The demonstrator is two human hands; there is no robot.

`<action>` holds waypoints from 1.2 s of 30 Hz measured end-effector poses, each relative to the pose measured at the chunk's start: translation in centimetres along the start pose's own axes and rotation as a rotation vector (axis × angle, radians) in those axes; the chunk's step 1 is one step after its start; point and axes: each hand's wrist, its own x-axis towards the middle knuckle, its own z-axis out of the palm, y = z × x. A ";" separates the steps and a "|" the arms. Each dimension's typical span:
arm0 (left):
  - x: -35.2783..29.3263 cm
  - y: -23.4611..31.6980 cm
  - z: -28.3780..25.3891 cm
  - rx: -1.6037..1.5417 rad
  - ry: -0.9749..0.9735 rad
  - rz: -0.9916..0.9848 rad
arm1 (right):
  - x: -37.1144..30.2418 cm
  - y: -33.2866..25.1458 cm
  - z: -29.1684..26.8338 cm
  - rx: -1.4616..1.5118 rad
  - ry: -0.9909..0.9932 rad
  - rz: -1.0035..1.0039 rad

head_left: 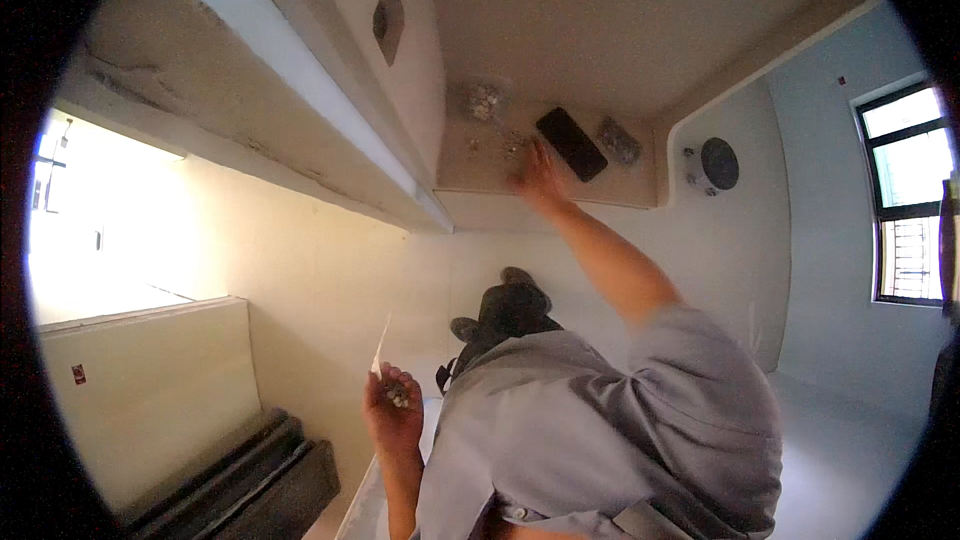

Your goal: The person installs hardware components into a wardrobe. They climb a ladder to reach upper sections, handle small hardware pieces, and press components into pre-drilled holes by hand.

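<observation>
My left hand (396, 408) is held low, left of my body, with its fingers curled round a cluster of small pale pieces (398, 395). A thin white pointed strip (381, 345) sticks up from the same hand; their exact kind is too small to tell. Stretched forward, my right hand (542, 180) reaches onto a recessed ledge (610, 188), its fingers extended and slightly blurred beside scattered small bits (512, 145). Just right of it lies a black phone-like slab (572, 144). A clear bag of pale pieces (484, 102) rests at the ledge's far left.
Another clear packet (619, 140) lies right of the black slab. A round dark object (719, 163) sits farther right. A long beam-like edge (330, 100) runs along the left. Dark stacked boards (240, 480) stand at lower left, and a barred window (905, 190) at right.
</observation>
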 end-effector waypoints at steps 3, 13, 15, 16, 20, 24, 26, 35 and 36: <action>1.0 0.9 0.7 0.002 0.061 0.004 | 3.8 -0.4 1.9 -0.012 0.147 0.064; 1.7 -2.2 3.7 0.003 0.060 -0.004 | 4.7 2.0 2.5 0.033 0.076 -0.183; 1.6 -2.6 4.5 -0.006 0.047 -0.018 | 3.5 2.0 2.4 0.081 0.092 -0.206; 1.8 -3.1 5.1 -0.014 0.080 -0.017 | 3.4 1.9 1.7 0.103 0.111 -0.216; 2.4 -3.7 6.1 -0.045 0.135 -0.024 | 4.3 -0.7 -0.4 0.091 0.103 -0.230; 2.6 -3.0 6.1 -0.042 0.111 -0.063 | 3.4 -0.6 1.5 0.115 0.097 -0.313; 2.6 -2.7 5.8 -0.033 0.109 -0.054 | 3.0 -0.4 2.0 0.014 0.091 -0.401; 3.5 -2.0 6.6 -0.043 0.086 -0.073 | 3.3 -0.8 -1.7 -0.043 0.006 -0.042; 3.4 -2.0 6.5 -0.049 0.088 -0.076 | 3.8 -2.0 -2.3 -0.057 -0.081 -0.001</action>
